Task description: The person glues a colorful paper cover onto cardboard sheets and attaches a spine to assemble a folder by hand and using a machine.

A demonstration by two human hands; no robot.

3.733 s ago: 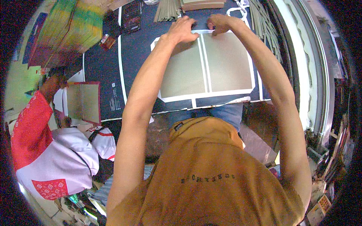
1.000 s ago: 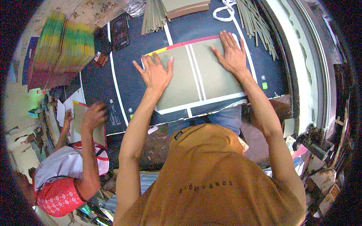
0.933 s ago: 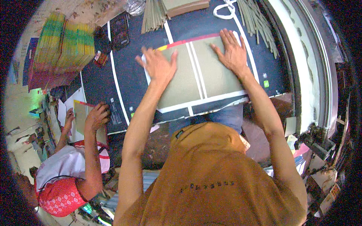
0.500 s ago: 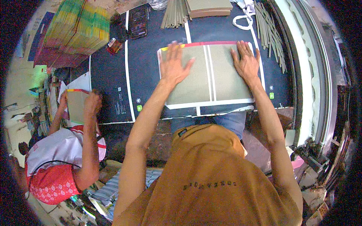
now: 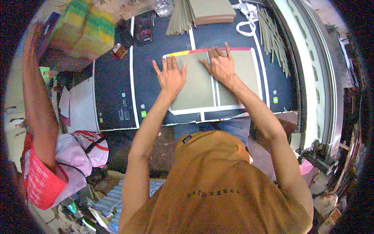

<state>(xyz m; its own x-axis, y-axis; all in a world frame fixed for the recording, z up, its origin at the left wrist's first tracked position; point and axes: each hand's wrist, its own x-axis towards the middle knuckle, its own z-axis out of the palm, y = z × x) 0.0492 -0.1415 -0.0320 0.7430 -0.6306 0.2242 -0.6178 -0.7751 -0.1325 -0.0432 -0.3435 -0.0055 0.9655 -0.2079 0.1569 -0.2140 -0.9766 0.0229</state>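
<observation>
A flat book cover [image 5: 194, 85] of two grey boards with white edging lies before me on the dark tabletop. White lines run down its middle, and a folded strip [image 5: 198, 51] in yellow and red borders its far edge. My left hand [image 5: 171, 77] rests at its far left corner with fingers spread, fingertips by the yellow part. My right hand [image 5: 220, 65] lies palm down across the middle of the far edge, fingers stretched out over the red part. Neither hand grips anything.
Grey board strips [image 5: 273, 41] lie at the far right, beside a white loop of cloth [image 5: 246, 28]. A board stack [image 5: 213, 11] and a phone [image 5: 143, 31] sit at the back. A co-worker's arm [image 5: 39, 93] reaches toward tall stacked covers [image 5: 83, 31] at left.
My right hand has slid left from the far right corner to the middle of the far edge. My left hand has shifted slightly left and nearer. The co-worker's arm has swung up toward the stack.
</observation>
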